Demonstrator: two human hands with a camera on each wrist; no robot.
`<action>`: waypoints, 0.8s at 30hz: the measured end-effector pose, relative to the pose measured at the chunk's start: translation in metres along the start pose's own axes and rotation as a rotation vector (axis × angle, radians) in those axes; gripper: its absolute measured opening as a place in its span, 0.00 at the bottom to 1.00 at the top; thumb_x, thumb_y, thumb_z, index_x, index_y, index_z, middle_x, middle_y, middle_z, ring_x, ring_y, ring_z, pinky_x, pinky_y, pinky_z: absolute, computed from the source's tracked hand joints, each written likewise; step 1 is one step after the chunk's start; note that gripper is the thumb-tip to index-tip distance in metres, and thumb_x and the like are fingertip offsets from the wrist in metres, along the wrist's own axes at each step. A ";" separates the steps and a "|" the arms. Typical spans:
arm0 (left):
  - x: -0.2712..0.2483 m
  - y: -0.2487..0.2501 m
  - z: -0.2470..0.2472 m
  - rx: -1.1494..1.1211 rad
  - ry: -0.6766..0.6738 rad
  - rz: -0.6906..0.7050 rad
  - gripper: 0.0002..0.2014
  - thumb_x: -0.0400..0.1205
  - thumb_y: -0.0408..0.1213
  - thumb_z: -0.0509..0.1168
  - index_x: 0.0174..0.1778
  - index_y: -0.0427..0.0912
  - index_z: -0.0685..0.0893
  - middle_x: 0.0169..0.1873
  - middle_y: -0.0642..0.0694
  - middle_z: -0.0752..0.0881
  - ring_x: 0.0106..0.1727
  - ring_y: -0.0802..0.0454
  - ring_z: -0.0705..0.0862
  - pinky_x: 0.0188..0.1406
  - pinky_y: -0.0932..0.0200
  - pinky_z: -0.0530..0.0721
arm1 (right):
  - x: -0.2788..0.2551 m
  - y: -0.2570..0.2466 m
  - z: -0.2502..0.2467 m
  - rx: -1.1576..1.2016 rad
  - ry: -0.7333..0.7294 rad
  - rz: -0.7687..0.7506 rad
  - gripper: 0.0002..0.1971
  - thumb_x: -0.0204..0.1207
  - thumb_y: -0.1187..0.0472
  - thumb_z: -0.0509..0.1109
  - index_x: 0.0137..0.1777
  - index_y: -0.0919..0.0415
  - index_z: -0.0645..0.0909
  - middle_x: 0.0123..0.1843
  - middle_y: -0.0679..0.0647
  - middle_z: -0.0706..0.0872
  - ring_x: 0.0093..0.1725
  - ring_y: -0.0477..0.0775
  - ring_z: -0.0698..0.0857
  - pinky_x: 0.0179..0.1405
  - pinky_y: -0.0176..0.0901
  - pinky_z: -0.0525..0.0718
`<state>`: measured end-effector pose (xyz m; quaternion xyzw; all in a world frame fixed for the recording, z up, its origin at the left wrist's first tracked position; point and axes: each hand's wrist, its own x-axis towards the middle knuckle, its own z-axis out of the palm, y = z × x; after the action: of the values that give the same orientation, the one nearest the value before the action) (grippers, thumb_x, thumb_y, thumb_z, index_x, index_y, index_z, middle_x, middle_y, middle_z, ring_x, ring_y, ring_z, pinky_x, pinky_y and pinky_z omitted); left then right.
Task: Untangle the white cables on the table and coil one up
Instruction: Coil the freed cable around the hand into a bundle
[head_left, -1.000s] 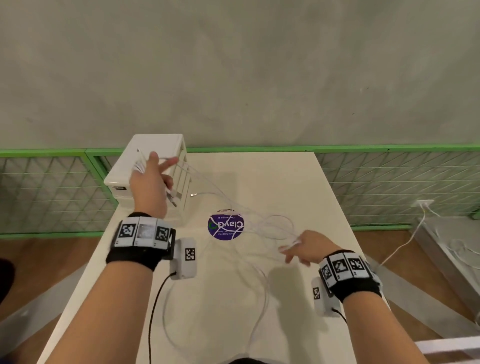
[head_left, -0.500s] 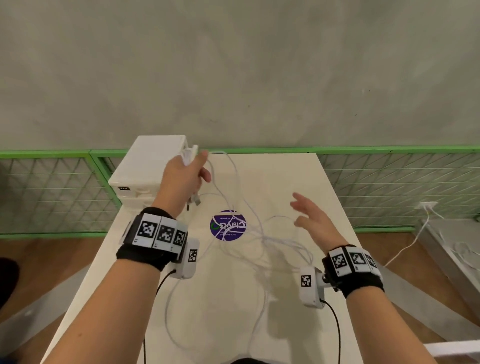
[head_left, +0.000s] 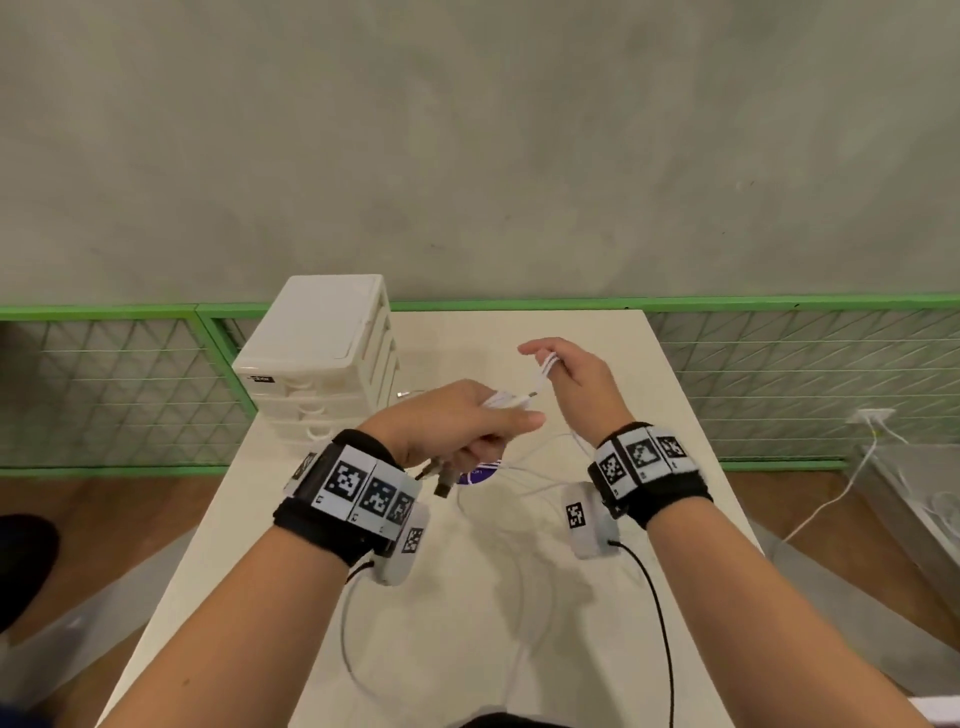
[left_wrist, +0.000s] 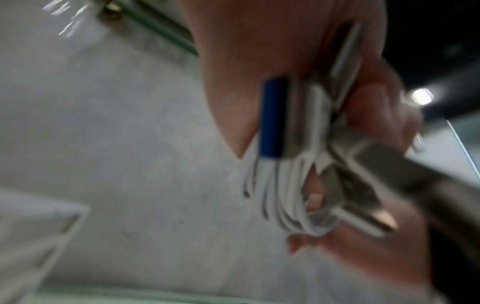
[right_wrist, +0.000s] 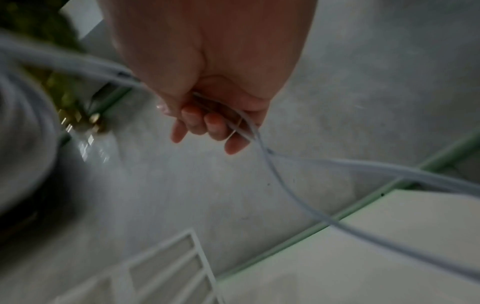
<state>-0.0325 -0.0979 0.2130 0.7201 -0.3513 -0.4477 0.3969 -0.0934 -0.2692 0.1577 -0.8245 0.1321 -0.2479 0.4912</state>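
Above the middle of the table (head_left: 613, 649) my left hand (head_left: 457, 421) grips a bundle of white cables (head_left: 506, 401). The left wrist view shows cable loops (left_wrist: 293, 197) and metal plugs (left_wrist: 363, 185) packed in the fist, one plug (left_wrist: 274, 121) with a blue tip. Two plugs (head_left: 441, 480) hang below that hand. Just to the right and a little higher, my right hand (head_left: 569, 371) pinches several strands (head_left: 545, 371) that run to the left hand; its fingers (right_wrist: 213, 127) curl round a strand (right_wrist: 270, 162). More white cable (head_left: 524, 597) lies in loose loops on the table beneath both wrists.
A white plastic drawer unit (head_left: 322, 358) stands at the table's back left corner. A round purple sticker (head_left: 480, 474) is partly hidden under my left hand. A green mesh fence (head_left: 789, 374) runs behind the table. Another white cable (head_left: 841, 483) trails on the floor at right.
My left hand came away from the drawer unit toward the table's middle with the cable bundle. My right hand, open before, rose and took hold of the strands beside it.
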 end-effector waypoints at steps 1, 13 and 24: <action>0.000 0.001 0.003 -0.090 -0.069 0.047 0.20 0.84 0.47 0.63 0.30 0.44 0.67 0.19 0.48 0.63 0.17 0.56 0.58 0.15 0.69 0.59 | -0.001 0.005 0.008 -0.038 -0.081 0.007 0.12 0.81 0.65 0.61 0.50 0.49 0.83 0.46 0.40 0.84 0.46 0.33 0.81 0.49 0.32 0.76; 0.019 0.026 -0.012 -0.979 0.446 0.618 0.17 0.77 0.54 0.58 0.35 0.43 0.69 0.16 0.55 0.65 0.14 0.61 0.62 0.17 0.66 0.65 | -0.055 0.039 0.064 -0.180 -0.444 0.084 0.05 0.84 0.61 0.57 0.47 0.55 0.72 0.29 0.43 0.76 0.32 0.51 0.75 0.42 0.47 0.76; 0.044 -0.026 -0.039 0.538 0.923 0.152 0.21 0.81 0.53 0.66 0.30 0.40 0.74 0.21 0.48 0.73 0.22 0.51 0.71 0.19 0.63 0.67 | -0.032 0.007 0.019 -0.036 -0.209 -0.167 0.11 0.77 0.67 0.68 0.53 0.56 0.89 0.33 0.31 0.85 0.36 0.41 0.83 0.44 0.34 0.80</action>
<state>0.0229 -0.1147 0.1843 0.8908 -0.2937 0.0508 0.3429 -0.1096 -0.2436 0.1355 -0.8628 0.0155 -0.1981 0.4649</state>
